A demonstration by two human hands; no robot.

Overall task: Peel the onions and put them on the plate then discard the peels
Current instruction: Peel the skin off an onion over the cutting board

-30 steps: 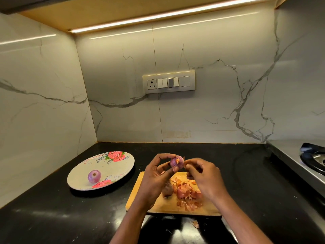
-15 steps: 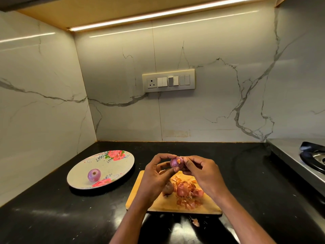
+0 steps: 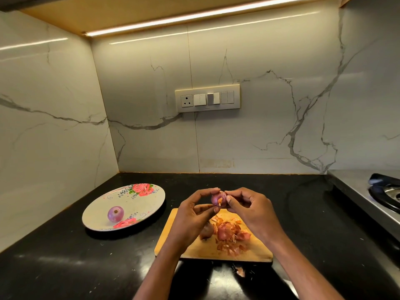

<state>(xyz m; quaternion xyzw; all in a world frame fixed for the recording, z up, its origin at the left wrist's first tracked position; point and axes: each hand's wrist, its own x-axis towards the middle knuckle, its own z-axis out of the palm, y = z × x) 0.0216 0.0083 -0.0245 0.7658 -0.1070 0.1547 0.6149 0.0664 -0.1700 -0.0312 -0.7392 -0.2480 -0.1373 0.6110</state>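
Black polished surface (image 3: 65, 263) under marble walls, strip light overhead, switch panel (image 3: 207, 98) on the back wall, stove (image 3: 387, 195) at far right. Floral plate (image 3: 151, 200) left of centre, with one peeled onion (image 3: 115, 213) resting on its near half. Wooden board (image 3: 171, 241) just right of the plate, bearing a heap of peels (image 3: 230, 237) and, beside the heap on its left, a brown unpeeled onion (image 3: 207, 231), partly hidden behind the left wrist. One stray peel (image 3: 240, 272) on the surface in front of the board.

Above the board's far edge, a small onion (image 3: 217, 199) held in the air between both hands. Left hand (image 3: 192, 215): curled, thumb and fingertips pinching the onion from the left. Right hand (image 3: 249, 210): curled too, thumb and forefinger nipping at a scrap of orange skin on the side facing the camera.

Step in hand, by the look of it: finishing the second onion's peel, with most of the purple flesh already bare. Next move likely calls for tugging that last scrap free, dropping it onto the heap, then carrying the onion left to the plate beside the first. Afterwards: the onion on the board, then all peels to gather and discard, the stray one included. No bin in sight.
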